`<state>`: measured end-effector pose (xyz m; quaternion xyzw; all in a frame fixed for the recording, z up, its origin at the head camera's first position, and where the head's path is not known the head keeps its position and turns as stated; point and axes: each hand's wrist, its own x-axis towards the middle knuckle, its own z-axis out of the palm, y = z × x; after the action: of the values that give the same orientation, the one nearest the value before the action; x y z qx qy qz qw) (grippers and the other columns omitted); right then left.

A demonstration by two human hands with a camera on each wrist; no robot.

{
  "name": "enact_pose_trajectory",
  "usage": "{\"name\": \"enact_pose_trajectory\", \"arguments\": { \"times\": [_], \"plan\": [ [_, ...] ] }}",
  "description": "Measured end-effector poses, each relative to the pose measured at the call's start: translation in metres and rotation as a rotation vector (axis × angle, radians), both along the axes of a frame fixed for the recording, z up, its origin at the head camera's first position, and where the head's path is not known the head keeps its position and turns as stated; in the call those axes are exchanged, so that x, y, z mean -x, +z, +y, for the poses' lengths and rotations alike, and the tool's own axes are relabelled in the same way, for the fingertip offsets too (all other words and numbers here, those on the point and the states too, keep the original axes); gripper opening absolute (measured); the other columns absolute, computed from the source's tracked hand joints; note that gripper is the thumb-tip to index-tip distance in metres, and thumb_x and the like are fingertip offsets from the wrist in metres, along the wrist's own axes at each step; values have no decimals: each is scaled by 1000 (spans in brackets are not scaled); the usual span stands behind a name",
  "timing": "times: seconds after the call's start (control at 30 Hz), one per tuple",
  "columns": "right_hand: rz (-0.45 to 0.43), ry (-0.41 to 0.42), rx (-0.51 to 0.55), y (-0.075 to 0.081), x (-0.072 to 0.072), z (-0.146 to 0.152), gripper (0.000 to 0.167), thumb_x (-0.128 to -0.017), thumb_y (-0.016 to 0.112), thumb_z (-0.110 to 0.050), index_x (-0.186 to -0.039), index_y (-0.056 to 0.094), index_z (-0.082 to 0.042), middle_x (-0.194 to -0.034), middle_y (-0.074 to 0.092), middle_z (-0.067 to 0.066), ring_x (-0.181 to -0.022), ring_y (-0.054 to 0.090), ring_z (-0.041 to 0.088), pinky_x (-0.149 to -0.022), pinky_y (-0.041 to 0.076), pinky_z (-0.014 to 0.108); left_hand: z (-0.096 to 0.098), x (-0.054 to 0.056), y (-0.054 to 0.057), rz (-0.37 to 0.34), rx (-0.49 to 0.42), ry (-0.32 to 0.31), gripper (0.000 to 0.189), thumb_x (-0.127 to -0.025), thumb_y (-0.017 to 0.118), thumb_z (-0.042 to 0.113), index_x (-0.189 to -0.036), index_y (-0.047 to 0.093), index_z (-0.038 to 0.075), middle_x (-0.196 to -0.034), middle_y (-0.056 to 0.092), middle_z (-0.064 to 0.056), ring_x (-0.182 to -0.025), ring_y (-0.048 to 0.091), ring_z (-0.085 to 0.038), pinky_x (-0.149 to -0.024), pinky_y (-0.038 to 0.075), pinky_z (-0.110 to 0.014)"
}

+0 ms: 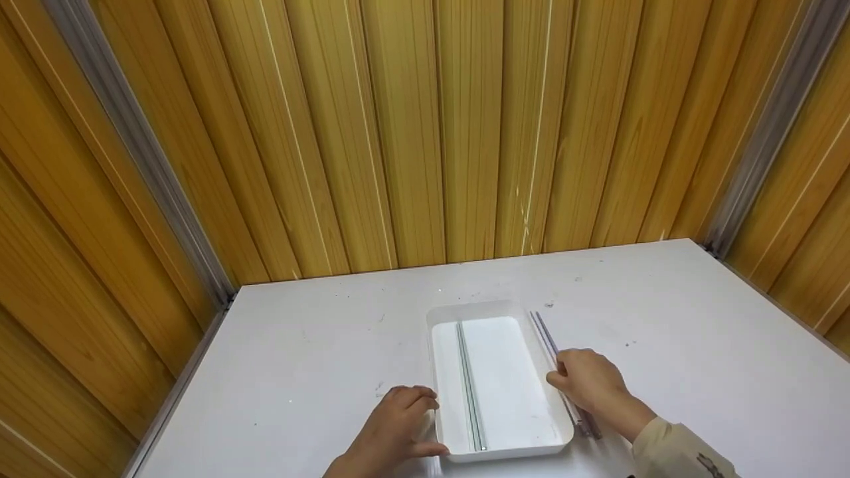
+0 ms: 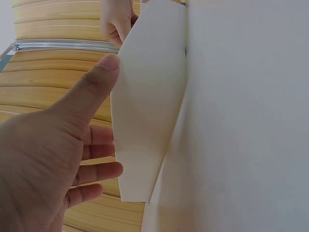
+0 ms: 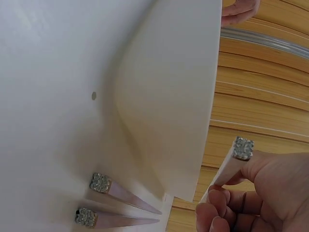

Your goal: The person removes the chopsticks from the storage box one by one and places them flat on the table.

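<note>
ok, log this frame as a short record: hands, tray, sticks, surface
left hand: at the tray's near left corner, thumb by the rim
right hand: right of the tray, pinching one chopstick
held chopstick: pinkish, glittery end sticking out
tray: white, shallow, upright on the table
in tray: green sticks, lying lengthwise left of centre; exact count unclear
loose chopsticks: two, purplish, glittery ends, on the table right of the tray
table: white, small dark marks
backdrop: wood-pattern panels
</note>
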<state>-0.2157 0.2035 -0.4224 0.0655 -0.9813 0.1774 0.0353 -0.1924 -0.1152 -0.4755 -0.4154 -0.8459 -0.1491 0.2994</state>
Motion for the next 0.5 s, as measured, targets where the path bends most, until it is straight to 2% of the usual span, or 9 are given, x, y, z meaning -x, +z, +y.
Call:
{"name": "enact_pose_trajectory", "arguments": {
  "times": [0.27,0.5],
  "plan": [
    [-16,1,8,-3,1,10,19,-83,62,-18,-69,56,-8,-60,51,0,-53,46,12,-47,37,21,0,1,-1,14,-4,3,54,-67,73,57,-95,66,12,-103,64,2,-94,61,-10,-87,51,-24],
    [-26,-11,4,-8,2,19,18,-84,63,-19,-73,60,-5,-61,54,0,-55,48,13,-50,42,25,0,1,-1,18,-14,-4,55,-65,74,57,-95,66,12,-102,65,2,-93,61,-9,-87,50,-22]
  ]
}}
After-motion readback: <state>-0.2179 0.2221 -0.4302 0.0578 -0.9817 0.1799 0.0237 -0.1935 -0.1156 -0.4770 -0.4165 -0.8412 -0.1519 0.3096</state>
